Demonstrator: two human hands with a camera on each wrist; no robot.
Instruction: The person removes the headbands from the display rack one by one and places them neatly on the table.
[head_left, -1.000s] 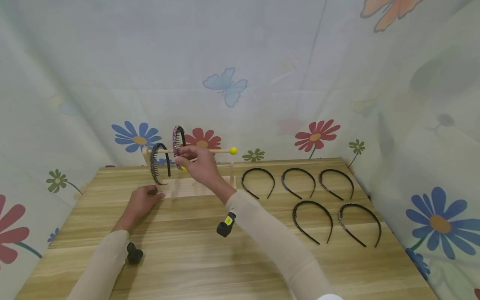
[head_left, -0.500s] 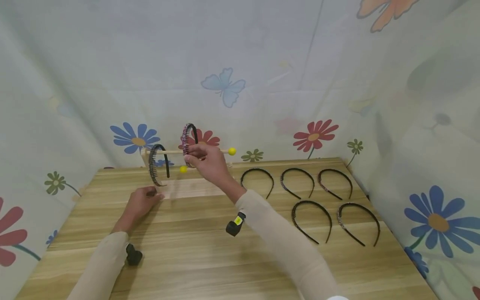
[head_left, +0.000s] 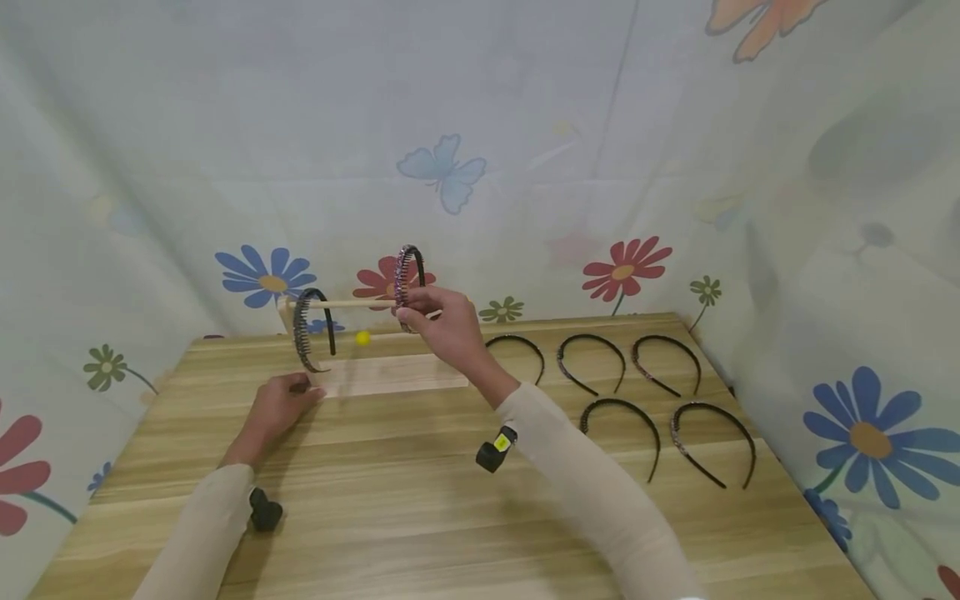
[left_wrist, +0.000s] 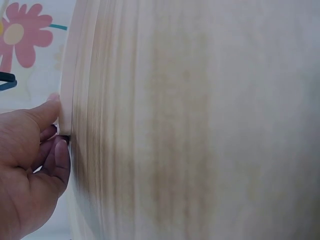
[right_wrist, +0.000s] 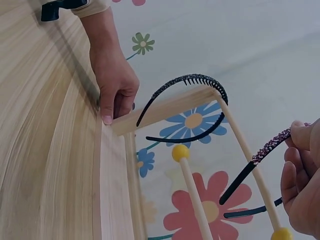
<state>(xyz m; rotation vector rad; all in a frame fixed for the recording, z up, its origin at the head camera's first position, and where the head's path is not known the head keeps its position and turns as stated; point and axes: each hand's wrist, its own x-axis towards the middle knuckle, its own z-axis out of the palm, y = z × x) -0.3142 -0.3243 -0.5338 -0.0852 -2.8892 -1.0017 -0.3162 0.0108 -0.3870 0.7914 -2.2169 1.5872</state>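
My right hand [head_left: 447, 327] pinches a headband with pink-purple glitter [head_left: 401, 279] by its decorated side. In the right wrist view that headband loops around the stand's upper rod [right_wrist: 245, 150], close to the yellow ball at its tip [right_wrist: 281, 234]. A dark glittery toothed headband [head_left: 302, 325] hangs on the same rod beside the upright [right_wrist: 165, 110]. My left hand [head_left: 281, 412] grips the near left end of the stand's wooden base [left_wrist: 66, 112], thumb on one face and fingers curled under. The right hand hides part of the rod in the head view.
Several black headbands [head_left: 592, 337] lie in two rows on the right of the wooden table [head_left: 390, 500]. A second, lower rod with a yellow ball [right_wrist: 180, 153] sticks out of the stand. A floral cloth [head_left: 525, 192] closes off the back and sides.
My right hand has slid the pink-purple headband rightward along the upper rod, toward its ball end. My left hand stays on the base. The dark headband keeps its place by the upright.
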